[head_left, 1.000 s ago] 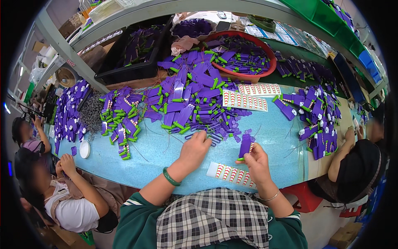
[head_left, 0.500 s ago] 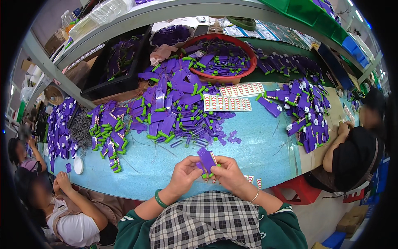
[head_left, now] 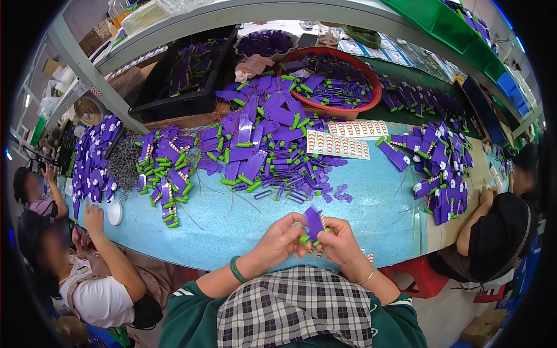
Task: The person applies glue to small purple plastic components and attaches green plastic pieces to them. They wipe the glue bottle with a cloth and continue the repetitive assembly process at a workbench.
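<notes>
Low over the near edge of the table, both hands are closed around one flat purple plastic piece with a green end and a red-and-white striped strip along its right edge. My right hand pinches it from the right side, thumb on its face. At its lower left, by the green end, my left hand grips with curled fingertips. Just beyond lies a heap of similar purple and green pieces. Sheets of striped stickers rest on the heap's right side.
A red basin of purple parts stands at the back, beside a black tray. More assembled pieces are piled at right, others at left near a white lid. Co-workers sit on both sides; a metal shelf beam crosses above.
The purple piece has turned more edge-on in my hands, and my left fingers have shifted down toward its green end. The view has swung slightly left. The co-worker at left has raised a hand.
</notes>
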`<state>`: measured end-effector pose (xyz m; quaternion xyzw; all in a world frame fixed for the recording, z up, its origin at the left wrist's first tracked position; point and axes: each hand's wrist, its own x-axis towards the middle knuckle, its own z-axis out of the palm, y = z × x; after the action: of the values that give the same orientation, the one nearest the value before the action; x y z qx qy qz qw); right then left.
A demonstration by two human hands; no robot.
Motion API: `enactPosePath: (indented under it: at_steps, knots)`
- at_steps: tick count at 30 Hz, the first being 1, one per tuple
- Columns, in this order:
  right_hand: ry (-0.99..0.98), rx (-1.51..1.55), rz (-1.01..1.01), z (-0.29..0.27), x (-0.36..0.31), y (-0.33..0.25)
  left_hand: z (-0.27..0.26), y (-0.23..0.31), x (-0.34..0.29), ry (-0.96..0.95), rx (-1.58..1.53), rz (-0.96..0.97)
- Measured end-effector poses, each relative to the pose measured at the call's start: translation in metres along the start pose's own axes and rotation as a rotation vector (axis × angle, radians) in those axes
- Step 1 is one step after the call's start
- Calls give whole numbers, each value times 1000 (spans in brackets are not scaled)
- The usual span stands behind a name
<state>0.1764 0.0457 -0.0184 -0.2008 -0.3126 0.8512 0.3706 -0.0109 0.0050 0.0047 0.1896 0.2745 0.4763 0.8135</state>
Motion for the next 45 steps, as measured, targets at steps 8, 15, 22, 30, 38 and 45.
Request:
enactPosePath:
  at_steps: [8,15,22,30,38,45]
  knots:
    - [93,396,180,19,1,11,-4,-4,2,53,722,604]
    - [259,-703,-368,15,-12,-5,-9,3,2,139,302,420]
    - [209,-1303,-511,26,-16,-25,-13,6,-1,153,400,381]
    - [-46,-1102,-29,13,-13,-40,7,5,-12,146,894,143]
    - [-198,-1043,-344,13,-8,-27,12,15,-7,-9,688,263]
    - [-308,-1403,-484,20,0,-50,25,30,-4,-129,1328,453]
